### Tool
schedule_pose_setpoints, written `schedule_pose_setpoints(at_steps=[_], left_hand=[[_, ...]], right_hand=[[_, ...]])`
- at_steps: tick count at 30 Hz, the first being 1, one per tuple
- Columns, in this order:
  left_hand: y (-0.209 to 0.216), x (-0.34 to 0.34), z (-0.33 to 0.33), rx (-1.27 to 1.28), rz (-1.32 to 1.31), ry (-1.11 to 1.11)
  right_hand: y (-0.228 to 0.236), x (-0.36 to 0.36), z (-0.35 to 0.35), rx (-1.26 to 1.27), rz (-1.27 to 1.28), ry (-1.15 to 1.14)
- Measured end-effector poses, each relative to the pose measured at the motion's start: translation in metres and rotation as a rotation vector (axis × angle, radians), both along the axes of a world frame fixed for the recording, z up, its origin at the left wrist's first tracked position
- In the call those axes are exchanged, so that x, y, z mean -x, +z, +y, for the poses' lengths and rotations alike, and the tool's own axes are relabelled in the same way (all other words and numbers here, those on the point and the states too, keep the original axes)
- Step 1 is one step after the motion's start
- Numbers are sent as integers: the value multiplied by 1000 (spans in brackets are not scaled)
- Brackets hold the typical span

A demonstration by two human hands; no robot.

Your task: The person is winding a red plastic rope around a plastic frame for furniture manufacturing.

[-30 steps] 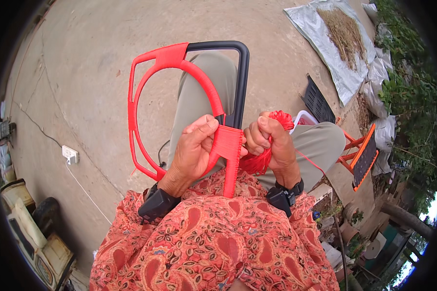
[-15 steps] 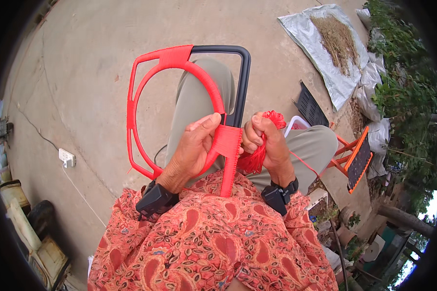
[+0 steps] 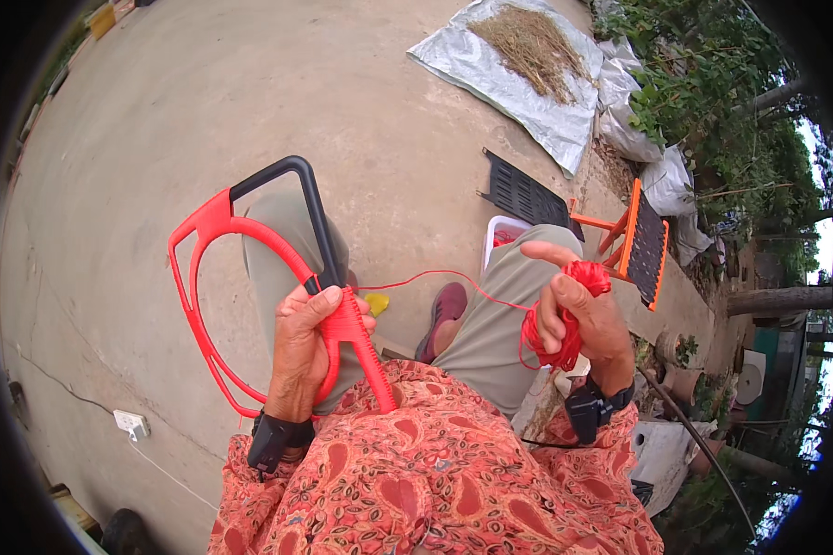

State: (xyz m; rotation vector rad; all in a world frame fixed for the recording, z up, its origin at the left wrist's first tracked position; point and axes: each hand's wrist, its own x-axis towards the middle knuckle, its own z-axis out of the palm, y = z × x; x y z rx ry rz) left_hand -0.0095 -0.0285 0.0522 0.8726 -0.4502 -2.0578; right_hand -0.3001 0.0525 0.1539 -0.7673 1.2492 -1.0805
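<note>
A black tubular frame (image 3: pixel 313 199), rounded at its corners and largely wrapped in red cord, rests over my lap. An inner ring (image 3: pixel 250 231), also wound in red, joins it. My left hand (image 3: pixel 305 333) grips the frame at the wrapped joint, thumb on top. Out to the right, my right hand (image 3: pixel 583 319) closes round a bundle of red cord (image 3: pixel 565 340), its index finger stretched out. One strand of cord (image 3: pixel 444 272) runs slackly from the bundle to the joint by my left hand. The top and right side of the frame show bare black.
Beyond my right knee stand a white basket (image 3: pixel 492 239), a black slotted panel (image 3: pixel 525 190) and an orange folding stool (image 3: pixel 634 245). Dried stalks (image 3: pixel 532 51) lie on a silver sheet (image 3: pixel 463 51). A white power strip (image 3: pixel 131 423) sits on the concrete at left.
My right hand has moved right, away from the frame, with the cord bundle, drawing out a strand between them. My left hand still holds the frame. The view has shifted.
</note>
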Motion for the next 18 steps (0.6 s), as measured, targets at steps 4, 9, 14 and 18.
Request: schedule_pose_setpoints(at_steps=[4, 9, 14, 18], left_hand=[[6, -4, 2, 45, -31, 38], [17, -2, 2, 85, -71, 106], [31, -10, 12, 150, -184, 182], [17, -20, 12, 154, -198, 301]], right_hand=[[41, 11, 43, 32, -138, -43], [-33, -29, 40, -96, 665, 197], [-108, -49, 65, 294, 804, 397], [-92, -40, 46, 292, 823, 788]])
